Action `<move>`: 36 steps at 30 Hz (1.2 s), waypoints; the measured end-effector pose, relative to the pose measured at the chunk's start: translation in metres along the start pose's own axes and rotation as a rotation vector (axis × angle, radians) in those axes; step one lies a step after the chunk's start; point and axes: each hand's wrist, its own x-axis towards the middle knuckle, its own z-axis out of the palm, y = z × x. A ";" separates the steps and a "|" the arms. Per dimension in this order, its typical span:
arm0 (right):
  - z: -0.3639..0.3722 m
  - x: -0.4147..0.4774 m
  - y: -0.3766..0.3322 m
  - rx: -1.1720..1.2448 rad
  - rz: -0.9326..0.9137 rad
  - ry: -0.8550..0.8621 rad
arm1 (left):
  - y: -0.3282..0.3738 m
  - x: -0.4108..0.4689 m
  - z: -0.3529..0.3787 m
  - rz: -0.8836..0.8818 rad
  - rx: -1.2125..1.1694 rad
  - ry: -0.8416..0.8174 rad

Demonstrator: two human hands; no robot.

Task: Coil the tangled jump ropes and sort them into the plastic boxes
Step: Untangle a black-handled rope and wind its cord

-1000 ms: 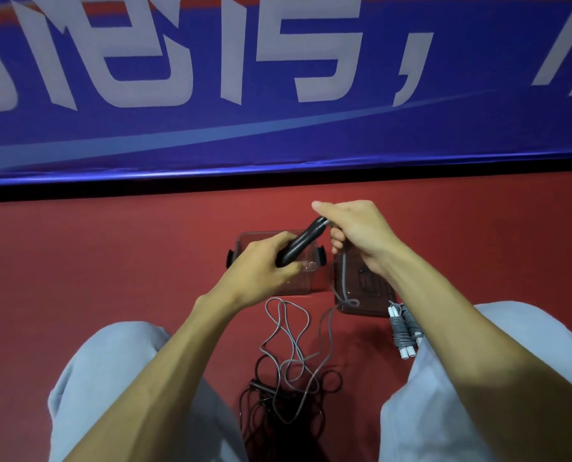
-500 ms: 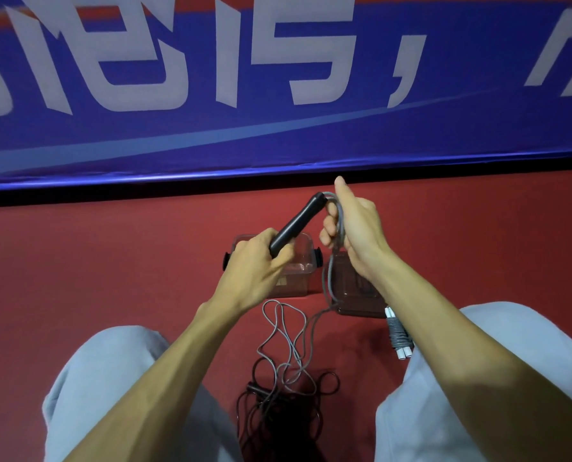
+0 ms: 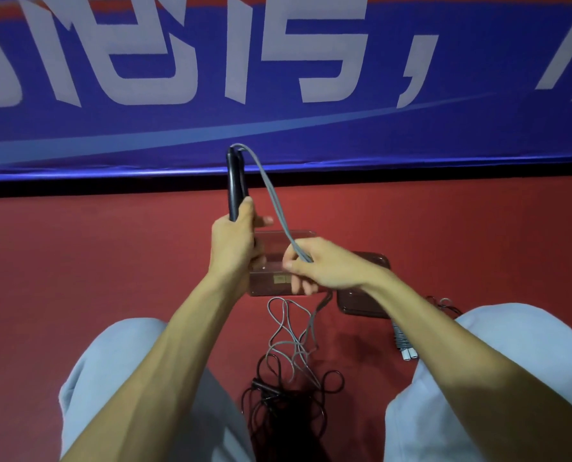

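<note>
My left hand (image 3: 233, 241) grips the black jump-rope handles (image 3: 236, 181) and holds them upright. A grey rope (image 3: 271, 201) runs from the handles' top down to my right hand (image 3: 314, 266), which pinches it. Below my hands the grey rope hangs in loose loops (image 3: 291, 331) onto the red floor. A tangle of black rope (image 3: 288, 391) lies between my knees. A clear plastic box (image 3: 271, 285) stands on the floor behind my hands, and a second box (image 3: 364, 301) sits to its right, partly hidden by my right arm.
Two grey-and-white handles (image 3: 403, 343) lie on the floor by my right knee, next to the second box. A blue banner (image 3: 278, 78) with large white characters stands across the back. My knees in light trousers frame the floor area.
My left hand has raised the black handles from a slant to upright. My right hand has left the handle tips and slid down the grey rope toward the boxes.
</note>
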 end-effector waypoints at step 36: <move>-0.052 -0.022 0.008 -0.364 0.021 0.550 | -0.017 0.001 -0.009 0.264 1.307 -0.459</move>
